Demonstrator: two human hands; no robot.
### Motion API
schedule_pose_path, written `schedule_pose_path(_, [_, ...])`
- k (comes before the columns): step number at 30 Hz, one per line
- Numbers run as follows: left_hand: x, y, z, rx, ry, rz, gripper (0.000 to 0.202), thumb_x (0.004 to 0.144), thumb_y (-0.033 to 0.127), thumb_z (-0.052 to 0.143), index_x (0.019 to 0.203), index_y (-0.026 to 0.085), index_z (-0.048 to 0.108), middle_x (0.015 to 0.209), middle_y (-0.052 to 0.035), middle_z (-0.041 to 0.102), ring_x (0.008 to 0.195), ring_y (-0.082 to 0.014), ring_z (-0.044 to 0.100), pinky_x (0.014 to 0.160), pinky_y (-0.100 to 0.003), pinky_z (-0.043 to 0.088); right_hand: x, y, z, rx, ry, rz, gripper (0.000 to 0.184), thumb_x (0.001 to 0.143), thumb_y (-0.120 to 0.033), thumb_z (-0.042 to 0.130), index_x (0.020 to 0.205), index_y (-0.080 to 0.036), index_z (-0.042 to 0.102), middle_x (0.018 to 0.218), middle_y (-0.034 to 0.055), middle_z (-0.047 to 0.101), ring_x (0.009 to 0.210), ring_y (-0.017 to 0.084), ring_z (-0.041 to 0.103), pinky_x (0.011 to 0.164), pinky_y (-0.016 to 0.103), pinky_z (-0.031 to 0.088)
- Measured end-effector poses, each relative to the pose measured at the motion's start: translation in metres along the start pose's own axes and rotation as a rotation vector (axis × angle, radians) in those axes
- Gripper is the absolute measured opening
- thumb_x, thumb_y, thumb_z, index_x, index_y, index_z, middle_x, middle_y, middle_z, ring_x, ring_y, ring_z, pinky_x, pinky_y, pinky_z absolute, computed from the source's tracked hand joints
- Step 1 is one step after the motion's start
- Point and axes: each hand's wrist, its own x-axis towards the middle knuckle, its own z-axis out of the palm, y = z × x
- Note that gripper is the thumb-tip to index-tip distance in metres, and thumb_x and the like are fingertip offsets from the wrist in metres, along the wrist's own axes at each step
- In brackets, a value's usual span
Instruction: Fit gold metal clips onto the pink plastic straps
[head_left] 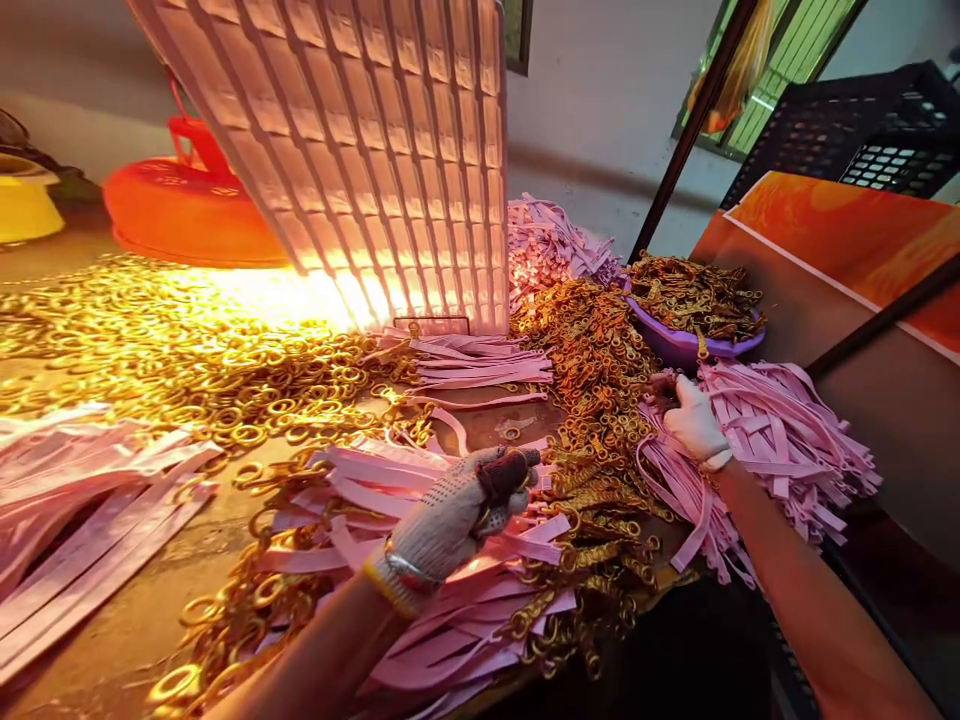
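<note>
My left hand (pixel 454 515), in a knitted glove with dark coverings at the fingertips, is over a heap of pink straps (pixel 375 475) fitted with gold rings and clasps. Its fingers are curled together, and what is between them is hidden. To the right, my right hand (pixel 694 425) wears a white glove with dark fingertips. Its fingers close at the edge of the gold clasp pile (pixel 592 360), beside a bundle of pink straps (pixel 780 440). I cannot make out what they grip.
A glowing orange-red lamp (pixel 191 205) hangs over many gold rings (pixel 277 390), next to an upright ribbed plastic panel (pixel 390 140). A purple basin (pixel 690 347) holds more clasps. Other pink straps (pixel 90 520) lie at left. A black crate (pixel 847 130) stands behind.
</note>
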Motion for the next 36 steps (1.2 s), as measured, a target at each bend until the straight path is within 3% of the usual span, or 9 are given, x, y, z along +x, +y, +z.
schedule_pose_path(4, [-0.006,-0.002,-0.003,0.080,-0.055,0.006,0.050,0.072,0.044,0.081,0.106,0.009,0.072,0.062,0.0006,0.052,0.047,-0.0050,0.042,0.039,-0.014,0.024,-0.035,-0.071,0.024,0.365,-0.232,-0.246,0.029,0.089,-0.026,0.048,0.113,-0.018,0.064,0.096,0.0043,0.069,0.084,0.016,0.061,0.082,0.028,0.050])
schedule_pose_path(6, [-0.010,-0.003,-0.003,0.132,-0.089,0.018,0.053,0.074,0.054,0.077,0.101,0.009,0.071,0.057,0.0040,0.044,0.045,-0.0045,0.035,0.039,-0.016,0.021,-0.051,-0.101,0.032,0.382,-0.345,-0.311,0.022,0.093,-0.029,0.052,0.102,-0.017,0.068,0.086,0.0026,0.067,0.077,0.015,0.059,0.077,0.026,0.048])
schedule_pose_path(10, [-0.021,0.000,-0.001,0.312,-0.127,0.096,0.049,0.082,0.063,0.067,0.080,0.014,0.061,0.055,0.0057,0.038,0.044,-0.0044,0.028,0.040,-0.018,0.019,-0.071,-0.138,0.036,0.418,-0.378,-0.381,0.023,0.097,-0.033,0.052,0.102,-0.017,0.067,0.088,0.0028,0.066,0.080,0.015,0.056,0.078,0.026,0.046])
schedule_pose_path(14, [-0.026,0.006,0.000,0.444,-0.166,0.121,0.045,0.085,0.059,0.064,0.072,0.017,0.052,0.049,0.0060,0.036,0.042,-0.0053,0.028,0.040,-0.018,0.019,-0.077,-0.157,0.039,0.722,-0.519,-0.274,0.031,0.089,-0.043,0.066,0.110,-0.020,0.064,0.089,0.0012,0.063,0.082,0.014,0.056,0.078,0.025,0.049])
schedule_pose_path(18, [-0.023,0.005,-0.002,0.409,-0.215,0.114,0.042,0.083,0.056,0.067,0.073,0.018,0.053,0.048,0.0065,0.035,0.041,-0.0058,0.028,0.039,-0.019,0.020,-0.079,-0.169,0.044,0.981,-0.680,-0.090,0.042,0.076,-0.049,0.078,0.103,-0.021,0.062,0.086,0.0000,0.061,0.078,0.014,0.056,0.073,0.026,0.050])
schedule_pose_path(24, [-0.025,-0.007,0.007,0.204,-0.144,0.159,0.032,0.077,0.042,0.078,0.081,0.015,0.061,0.065,0.0027,0.049,0.046,-0.0024,0.028,0.042,-0.015,0.022,-0.084,-0.170,0.058,1.072,-0.392,0.005,0.036,0.073,-0.042,0.081,0.095,-0.023,0.058,0.084,-0.0008,0.059,0.071,0.012,0.051,0.062,0.023,0.048])
schedule_pose_path(28, [-0.030,-0.012,0.016,0.171,-0.012,0.264,0.030,0.075,0.040,0.079,0.082,0.015,0.063,0.072,-0.0004,0.056,0.054,-0.0049,0.041,0.047,-0.014,0.032,-0.089,-0.162,0.068,1.047,-0.355,-0.054,0.031,0.078,-0.040,0.076,0.098,-0.023,0.060,0.088,0.0004,0.062,0.077,0.015,0.056,0.068,0.025,0.051])
schedule_pose_path(31, [-0.030,-0.012,0.016,0.144,0.024,0.215,0.034,0.075,0.045,0.077,0.081,0.017,0.060,0.065,0.0021,0.052,0.049,-0.0051,0.036,0.043,-0.015,0.028,-0.094,-0.154,0.068,0.923,-0.350,-0.151,0.025,0.087,-0.038,0.067,0.105,-0.023,0.059,0.093,0.0023,0.064,0.084,0.017,0.060,0.077,0.028,0.053])
schedule_pose_path(36, [-0.028,-0.001,0.012,0.391,-0.028,0.229,0.044,0.078,0.056,0.069,0.065,0.017,0.052,0.055,0.0026,0.044,0.046,-0.0067,0.034,0.042,-0.019,0.024,-0.093,-0.147,0.058,0.114,-0.219,-0.422,0.022,0.094,-0.028,0.046,0.109,-0.017,0.059,0.103,0.0141,0.065,0.097,0.026,0.060,0.091,0.041,0.049])
